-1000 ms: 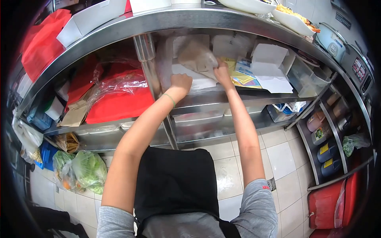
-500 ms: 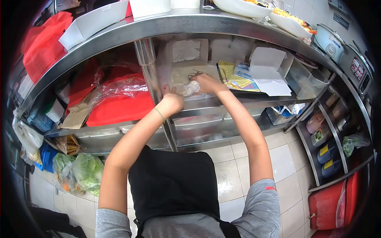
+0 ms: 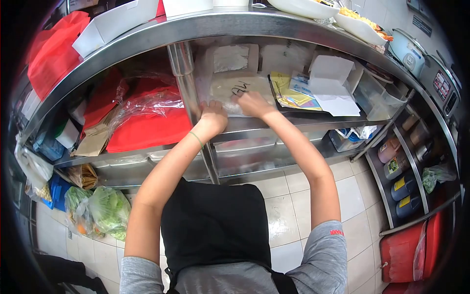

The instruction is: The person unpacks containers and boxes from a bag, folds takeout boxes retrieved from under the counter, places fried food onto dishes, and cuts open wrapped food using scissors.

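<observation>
On the middle shelf lies a flat pale package (image 3: 220,87) in clear plastic, with dark handwriting on its top. My left hand (image 3: 213,115) rests at the package's front left corner, by the steel post, its fingers bent over the plastic edge. My right hand (image 3: 253,104) is at the front of the package beside the handwriting, its fingers curled down onto the plastic. What its fingertips hold, if anything, is hidden. Yellow and blue papers (image 3: 293,93) lie just right of the package, next to an open white box (image 3: 333,81).
Red bags (image 3: 147,128) under clear plastic fill the left shelf. A steel post (image 3: 182,73) stands left of my hands. The counter edge (image 3: 235,25) runs above them. Bagged lettuce (image 3: 110,210) sits on the floor at left; bottles (image 3: 401,188) stand on a right rack.
The plastic lifted and bunched in my hands earlier now lies flat over the package, uncovering the handwriting. My right hand has come down and left since the first frame.
</observation>
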{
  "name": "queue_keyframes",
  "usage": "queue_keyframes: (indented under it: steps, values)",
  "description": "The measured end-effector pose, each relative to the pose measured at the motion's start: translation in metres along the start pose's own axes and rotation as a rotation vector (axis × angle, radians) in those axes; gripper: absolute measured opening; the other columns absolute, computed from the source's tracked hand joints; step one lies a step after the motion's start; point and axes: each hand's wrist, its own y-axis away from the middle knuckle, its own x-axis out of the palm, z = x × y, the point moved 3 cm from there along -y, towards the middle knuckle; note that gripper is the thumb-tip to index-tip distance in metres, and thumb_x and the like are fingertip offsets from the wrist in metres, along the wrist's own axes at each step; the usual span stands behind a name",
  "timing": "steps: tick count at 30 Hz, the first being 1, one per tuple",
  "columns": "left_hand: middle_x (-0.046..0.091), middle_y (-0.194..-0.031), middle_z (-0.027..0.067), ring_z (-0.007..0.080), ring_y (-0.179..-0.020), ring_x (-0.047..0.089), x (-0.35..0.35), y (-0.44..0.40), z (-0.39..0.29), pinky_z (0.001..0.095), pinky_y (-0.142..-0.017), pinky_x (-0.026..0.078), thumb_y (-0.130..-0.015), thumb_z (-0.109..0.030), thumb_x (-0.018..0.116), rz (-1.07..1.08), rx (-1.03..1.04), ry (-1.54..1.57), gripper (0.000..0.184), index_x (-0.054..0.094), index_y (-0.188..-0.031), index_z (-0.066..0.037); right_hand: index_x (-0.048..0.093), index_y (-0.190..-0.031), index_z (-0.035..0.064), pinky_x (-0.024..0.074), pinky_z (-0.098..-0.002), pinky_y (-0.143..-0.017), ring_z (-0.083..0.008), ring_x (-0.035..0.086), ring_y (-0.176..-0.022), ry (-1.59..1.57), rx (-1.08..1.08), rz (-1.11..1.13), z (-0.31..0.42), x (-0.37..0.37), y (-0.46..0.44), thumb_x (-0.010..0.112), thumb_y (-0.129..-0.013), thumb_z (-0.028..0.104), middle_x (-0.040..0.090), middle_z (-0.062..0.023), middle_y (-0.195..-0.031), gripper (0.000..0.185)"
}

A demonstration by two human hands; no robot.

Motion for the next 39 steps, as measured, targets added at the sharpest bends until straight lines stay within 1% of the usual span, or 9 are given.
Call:
queue_keyframes:
  steps: [5, 7, 10, 15, 22, 25, 27, 30, 39]
  values:
    - [0.053, -0.117, 0.0118, 0.0284, -0.110, 0.046, 0.002, -0.005, -0.002, 0.0534, -0.095, 0.025, -0.078, -0.015, 0.048, -0.145, -0.083, -0.155, 0.036, 0.057, -0.112, -0.004, 0.062, -0.105, 0.0069, 0.0484, -0.0432, -0.075, -0.0362, 0.061, -0.083, 0.025, -0.051, -0.060, -0.021, -0.005, -0.014, 0.055, -0.068, 0.003, 0.062, -0.0203, -0.092, 0.038]
    - [0.056, -0.115, 0.0118, 0.0310, -0.111, 0.046, -0.020, 0.003, -0.004, 0.0550, -0.093, 0.025, -0.079, -0.016, 0.049, 0.200, -0.014, -0.227, 0.039, 0.054, -0.115, -0.005, 0.066, -0.095, 0.0109, 0.0485, -0.0431, -0.075, -0.0372, 0.060, -0.082, -0.158, 0.101, -0.347, -0.037, -0.028, -0.017, 0.054, -0.068, 0.002, 0.063, -0.0202, -0.081, 0.031]
    - [0.058, -0.111, 0.0128, 0.0353, -0.112, 0.046, -0.017, -0.010, 0.005, 0.0539, -0.092, 0.026, -0.079, -0.016, 0.050, 0.217, -0.045, -0.051, 0.045, 0.048, -0.122, -0.006, 0.065, -0.101, 0.0112, 0.0472, -0.0432, -0.078, -0.0386, 0.058, -0.087, -0.387, 0.243, -0.283, -0.072, -0.040, -0.026, 0.053, -0.069, 0.004, 0.062, -0.0202, -0.090, 0.034]
    - [0.058, -0.110, 0.0159, 0.0373, -0.115, 0.039, 0.014, -0.040, 0.003, 0.0501, -0.093, 0.025, -0.082, -0.020, 0.045, -0.100, -0.278, 0.188, 0.046, 0.045, -0.126, -0.007, 0.056, -0.113, 0.0066, 0.0425, -0.0421, -0.088, -0.0384, 0.054, -0.099, -0.232, 0.301, -0.264, -0.068, -0.040, -0.052, 0.050, -0.076, 0.013, 0.055, -0.0241, -0.109, 0.038]
    - [0.040, -0.127, 0.0201, 0.0394, -0.116, 0.039, 0.028, -0.043, -0.002, 0.0529, -0.097, 0.024, -0.083, -0.021, 0.050, -0.564, -0.224, 0.151, 0.046, 0.045, -0.125, -0.003, 0.059, -0.105, 0.0000, 0.0440, -0.0379, -0.084, -0.0348, 0.056, -0.097, -0.142, 0.161, 0.019, -0.059, -0.095, -0.072, 0.064, -0.075, 0.033, 0.060, -0.0230, -0.102, 0.045]
    - [0.027, -0.135, 0.0233, 0.0394, -0.102, 0.054, 0.021, -0.032, 0.005, 0.0413, -0.085, 0.047, -0.087, -0.030, 0.053, -0.550, -0.177, 2.260, 0.067, 0.017, -0.137, -0.002, 0.061, -0.101, -0.0012, 0.0447, -0.0359, -0.080, -0.0289, 0.058, -0.093, -0.334, -0.022, -0.147, -0.061, -0.086, -0.048, 0.071, -0.067, 0.046, 0.062, -0.0205, -0.100, 0.059]
    - [0.030, -0.132, 0.0237, 0.0373, -0.100, 0.055, 0.016, -0.025, 0.005, 0.0404, -0.084, 0.048, -0.086, -0.033, 0.055, -0.497, -0.172, 2.435, 0.077, 0.005, -0.138, -0.006, 0.063, -0.097, -0.0004, 0.0446, -0.0340, -0.076, -0.0246, 0.059, -0.088, -0.441, 0.276, 0.228, -0.045, -0.084, -0.032, 0.074, -0.062, 0.048, 0.064, -0.0171, -0.095, 0.061]
    - [0.024, -0.134, 0.0276, 0.0376, -0.102, 0.055, 0.027, -0.028, 0.004, 0.0393, -0.088, 0.047, -0.086, -0.031, 0.058, -0.445, -0.140, 2.628, 0.088, -0.010, -0.138, -0.011, 0.065, -0.094, -0.0007, 0.0444, -0.0332, -0.075, -0.0238, 0.059, -0.086, -0.541, 0.203, 0.336, -0.043, -0.053, -0.036, 0.075, -0.059, 0.048, 0.064, -0.0161, -0.092, 0.061]
    - [0.035, -0.128, 0.0237, 0.0340, -0.096, 0.057, 0.050, -0.031, 0.000, 0.0401, -0.082, 0.052, -0.087, -0.006, 0.045, -0.595, -0.250, 2.614, 0.068, 0.001, -0.139, -0.009, 0.063, -0.095, -0.0040, 0.0467, -0.0360, -0.077, -0.0332, 0.061, -0.085, -0.347, 0.100, 0.184, -0.014, -0.047, -0.032, 0.069, -0.063, 0.041, 0.064, -0.0217, -0.089, 0.056]
